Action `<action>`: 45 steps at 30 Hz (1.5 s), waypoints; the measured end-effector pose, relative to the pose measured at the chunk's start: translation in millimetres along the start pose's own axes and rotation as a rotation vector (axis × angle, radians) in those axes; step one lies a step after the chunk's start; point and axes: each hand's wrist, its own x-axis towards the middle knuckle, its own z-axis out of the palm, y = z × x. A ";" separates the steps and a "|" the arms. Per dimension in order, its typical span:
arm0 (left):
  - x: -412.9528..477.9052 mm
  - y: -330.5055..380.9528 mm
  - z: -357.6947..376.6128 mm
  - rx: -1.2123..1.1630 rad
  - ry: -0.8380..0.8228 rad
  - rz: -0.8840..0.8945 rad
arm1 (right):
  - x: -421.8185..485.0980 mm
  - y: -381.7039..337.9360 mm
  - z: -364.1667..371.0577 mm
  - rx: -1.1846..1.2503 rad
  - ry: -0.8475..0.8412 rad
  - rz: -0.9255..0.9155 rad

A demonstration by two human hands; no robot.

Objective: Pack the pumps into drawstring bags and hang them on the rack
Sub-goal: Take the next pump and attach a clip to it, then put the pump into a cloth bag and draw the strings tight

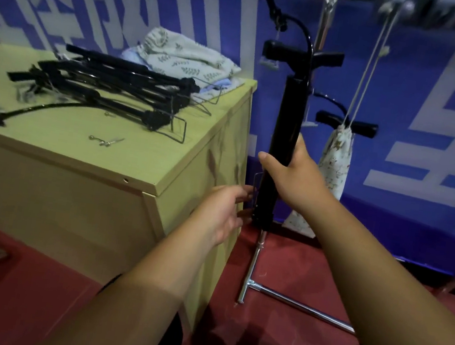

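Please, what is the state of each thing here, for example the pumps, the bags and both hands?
Held pump: upright, not bagged, gripped by the right hand.
Left hand: at the pump's wire foot, grip unclear.
Pumps on cabinet: lying piled, not bagged.
Spare bags: folded, stacked on cabinet.
Hanging bag: holds a pump, hangs by its drawstring.

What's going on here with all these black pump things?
A person is packing hand pumps. The right hand grips the barrel of one black pump, held upright beside the table, while the left hand reaches its fingers to the wire foot at the pump's base. More pumps lie piled on the table next to folded drawstring bags. One bagged pump already hangs by its cord from the rack.
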 end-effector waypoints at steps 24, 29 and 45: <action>117.4 261.4 -29.5 1.602 0.332 0.538 | 140.9 -104.3 -9.7 -0.016 -0.062 -0.049; 159.4 266.5 -24.4 1.974 0.293 0.290 | 159.3 -93.5 2.7 -0.026 -0.068 -0.043; 170.3 285.3 -32.7 1.255 0.341 0.817 | 159.8 -74.9 12.3 -0.014 -0.067 -0.052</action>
